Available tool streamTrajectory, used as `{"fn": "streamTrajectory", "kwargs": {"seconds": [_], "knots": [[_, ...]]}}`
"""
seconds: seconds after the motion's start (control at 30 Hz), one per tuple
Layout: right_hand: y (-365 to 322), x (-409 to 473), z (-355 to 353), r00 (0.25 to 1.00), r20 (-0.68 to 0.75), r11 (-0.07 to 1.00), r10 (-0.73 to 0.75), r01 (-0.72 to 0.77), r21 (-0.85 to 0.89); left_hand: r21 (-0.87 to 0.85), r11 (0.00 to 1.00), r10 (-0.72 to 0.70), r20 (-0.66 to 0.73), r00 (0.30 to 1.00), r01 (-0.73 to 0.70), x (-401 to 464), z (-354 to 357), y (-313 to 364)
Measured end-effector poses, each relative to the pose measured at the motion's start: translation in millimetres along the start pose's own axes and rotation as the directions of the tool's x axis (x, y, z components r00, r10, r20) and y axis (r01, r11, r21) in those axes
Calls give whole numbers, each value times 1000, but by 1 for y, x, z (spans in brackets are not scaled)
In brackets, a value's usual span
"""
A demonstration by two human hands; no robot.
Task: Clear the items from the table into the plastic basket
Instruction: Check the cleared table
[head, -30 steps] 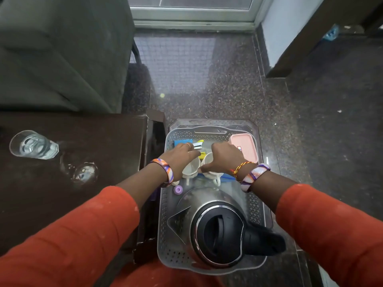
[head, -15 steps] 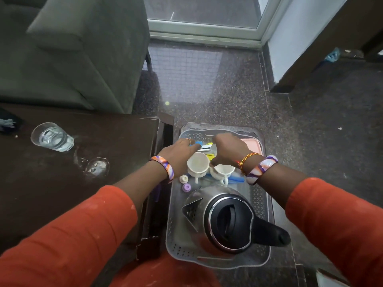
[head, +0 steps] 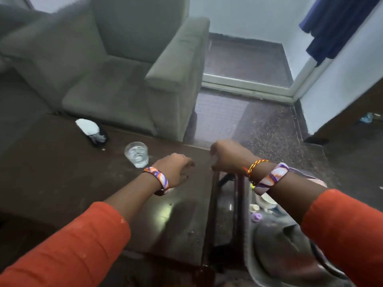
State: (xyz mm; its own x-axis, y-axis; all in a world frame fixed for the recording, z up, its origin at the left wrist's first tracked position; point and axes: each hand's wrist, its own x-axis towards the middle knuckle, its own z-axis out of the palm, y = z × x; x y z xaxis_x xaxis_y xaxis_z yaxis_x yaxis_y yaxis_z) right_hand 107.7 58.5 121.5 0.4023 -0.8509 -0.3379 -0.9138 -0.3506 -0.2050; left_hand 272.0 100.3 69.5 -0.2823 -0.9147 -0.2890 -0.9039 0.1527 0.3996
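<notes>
Clear drinking glass [head: 136, 154] sits just ahead of my left hand [head: 174, 169] on the dark surface [head: 62, 183], next grab I reckon; both hands loosely curled, right hand [head: 228, 155] too, holding nothing.

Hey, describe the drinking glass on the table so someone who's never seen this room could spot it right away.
Find the dark brown table in front of the grey armchair. Near its far edge, just beyond the left hand, stands the drinking glass. It is the only clear, upright, round thing there; its one neighbour, to the left, is a flat black and white object.
</notes>
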Motion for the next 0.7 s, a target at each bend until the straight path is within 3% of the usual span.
{"fn": "streamTrajectory", "kwargs": {"seconds": [0.37, 0.57, 0.7], "knots": [[-207, 72, 75, 981, 195, 980, -9, -30, 198, -73, 954, -291, -2, 957, 290, -122, -45, -223], [-234, 101, 103, 963, 269, 942, 26, -114, 316, -270, 857, -449, 30, 893, 440, -132, -42, -272], [-225, 118, 117, 946, 308, 854, 103, -243, 460, -385, 792, -497, 48, 867, 475, -121, -38, -286]]}}
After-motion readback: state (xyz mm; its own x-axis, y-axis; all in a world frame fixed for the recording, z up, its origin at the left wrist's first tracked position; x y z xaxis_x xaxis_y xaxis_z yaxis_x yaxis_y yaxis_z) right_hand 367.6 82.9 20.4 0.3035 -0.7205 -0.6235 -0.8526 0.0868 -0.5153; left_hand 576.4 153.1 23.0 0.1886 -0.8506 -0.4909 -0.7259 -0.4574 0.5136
